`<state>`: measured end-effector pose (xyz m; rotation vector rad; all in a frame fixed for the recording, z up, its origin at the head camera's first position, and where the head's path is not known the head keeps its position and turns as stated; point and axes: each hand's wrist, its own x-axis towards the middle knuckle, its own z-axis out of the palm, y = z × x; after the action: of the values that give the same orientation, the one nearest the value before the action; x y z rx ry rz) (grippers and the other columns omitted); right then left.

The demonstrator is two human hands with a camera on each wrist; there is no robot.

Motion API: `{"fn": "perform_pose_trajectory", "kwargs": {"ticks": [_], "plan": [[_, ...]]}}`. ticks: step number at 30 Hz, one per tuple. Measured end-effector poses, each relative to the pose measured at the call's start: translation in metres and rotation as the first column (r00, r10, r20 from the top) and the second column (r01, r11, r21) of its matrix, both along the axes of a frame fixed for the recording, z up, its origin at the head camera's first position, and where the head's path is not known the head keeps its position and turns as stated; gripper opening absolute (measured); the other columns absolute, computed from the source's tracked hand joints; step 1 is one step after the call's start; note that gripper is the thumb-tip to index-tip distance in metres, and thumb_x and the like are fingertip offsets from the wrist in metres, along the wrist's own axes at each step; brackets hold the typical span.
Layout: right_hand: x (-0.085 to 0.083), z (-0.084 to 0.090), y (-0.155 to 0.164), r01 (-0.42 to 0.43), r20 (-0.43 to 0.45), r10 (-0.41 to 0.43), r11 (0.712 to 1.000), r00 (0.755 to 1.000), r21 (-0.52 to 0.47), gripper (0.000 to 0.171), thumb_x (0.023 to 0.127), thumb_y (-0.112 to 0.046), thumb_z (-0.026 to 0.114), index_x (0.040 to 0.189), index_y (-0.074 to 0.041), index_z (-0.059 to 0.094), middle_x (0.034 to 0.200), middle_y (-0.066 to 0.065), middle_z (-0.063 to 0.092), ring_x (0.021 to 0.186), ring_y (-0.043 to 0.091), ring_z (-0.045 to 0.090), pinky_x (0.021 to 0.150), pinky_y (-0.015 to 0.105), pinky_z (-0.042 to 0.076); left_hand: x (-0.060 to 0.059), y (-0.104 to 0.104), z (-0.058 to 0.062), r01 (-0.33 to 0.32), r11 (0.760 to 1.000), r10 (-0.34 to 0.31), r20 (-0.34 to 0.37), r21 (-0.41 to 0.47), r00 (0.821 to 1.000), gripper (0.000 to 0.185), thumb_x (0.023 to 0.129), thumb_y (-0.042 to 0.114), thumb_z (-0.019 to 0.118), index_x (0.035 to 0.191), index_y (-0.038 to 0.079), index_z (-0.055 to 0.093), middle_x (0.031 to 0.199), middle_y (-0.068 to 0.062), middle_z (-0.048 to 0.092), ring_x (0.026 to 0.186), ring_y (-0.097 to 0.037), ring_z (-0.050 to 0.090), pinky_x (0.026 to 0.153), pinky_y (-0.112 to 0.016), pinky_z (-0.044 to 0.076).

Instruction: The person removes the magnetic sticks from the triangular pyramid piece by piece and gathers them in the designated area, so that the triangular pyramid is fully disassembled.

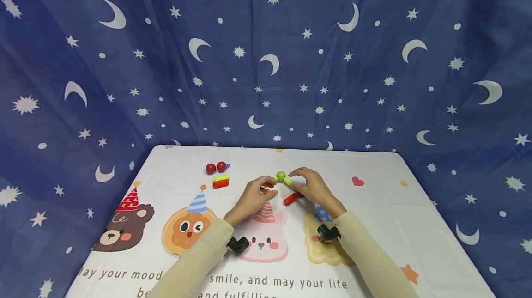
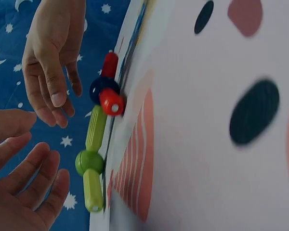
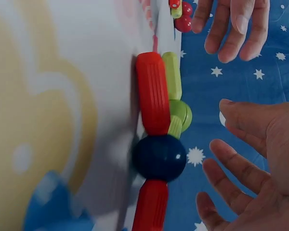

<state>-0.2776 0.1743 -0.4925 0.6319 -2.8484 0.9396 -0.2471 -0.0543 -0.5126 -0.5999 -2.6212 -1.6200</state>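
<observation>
Grip: left hand and right hand both loosely open, fingers relaxed, holding nothing, flanking rod-and-ball chain lying on bench. Chain looked light, rigid plastic, joints likely to separate; best pinched at green ball.

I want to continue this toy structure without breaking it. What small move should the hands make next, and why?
Probably bring the left hand in to steady the green ball before adding anything. Both hands are open and beside the structure, the right hand too, gripping nothing. The green sticks and red sticks join at that ball and at the dark blue ball; spare pieces lie farther left.
</observation>
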Motion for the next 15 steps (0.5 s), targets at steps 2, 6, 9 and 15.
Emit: {"fn": "perform_pose_trajectory", "kwargs": {"ticks": [2,6,9,15], "plan": [[0.003,-0.002,0.005,0.005,0.000,-0.005,1.000,1.000,-0.006,0.028,0.088,-0.021,0.074,0.116,-0.015,0.070,0.124,0.006,0.067,0.123,0.032,0.058,0.106,0.052,0.043,0.001,0.006,-0.001,0.011,1.000,-0.011,-0.007,-0.004,1.000,0.030,0.091,0.016,0.069,0.119,0.006,0.064,0.119,-0.013,0.067,0.110,-0.024,0.064,0.093,-0.041,0.054],[0.007,-0.007,0.016,0.005,-0.039,-0.006,1.000,0.999,-0.013,0.028,0.087,-0.021,0.075,0.113,-0.015,0.071,0.120,0.005,0.069,0.118,0.030,0.062,0.103,0.050,0.046,0.002,0.017,-0.004,0.015,1.000,-0.015,-0.018,-0.019,1.000,0.029,0.091,0.016,0.070,0.118,0.005,0.065,0.115,-0.012,0.069,0.107,-0.024,0.067,0.089,-0.038,0.056],[0.009,-0.010,0.022,0.008,-0.060,-0.009,1.000,0.998,-0.011,0.028,0.086,-0.020,0.076,0.112,-0.015,0.071,0.117,0.004,0.070,0.116,0.029,0.063,0.101,0.050,0.047,0.001,0.025,-0.007,0.012,1.000,-0.012,-0.014,-0.029,1.000,0.030,0.089,0.015,0.070,0.117,0.005,0.065,0.112,-0.009,0.071,0.104,-0.022,0.069,0.087,-0.033,0.056],[0.013,-0.013,0.030,0.018,-0.024,-0.018,1.000,1.000,0.004,0.028,0.086,-0.022,0.076,0.113,-0.015,0.071,0.118,0.005,0.071,0.114,0.029,0.064,0.098,0.050,0.049,0.002,0.036,-0.012,0.002,1.000,-0.002,0.029,-0.013,1.000,0.029,0.086,0.009,0.072,0.114,0.002,0.066,0.109,-0.011,0.072,0.102,-0.025,0.070,0.087,-0.034,0.057]]}}
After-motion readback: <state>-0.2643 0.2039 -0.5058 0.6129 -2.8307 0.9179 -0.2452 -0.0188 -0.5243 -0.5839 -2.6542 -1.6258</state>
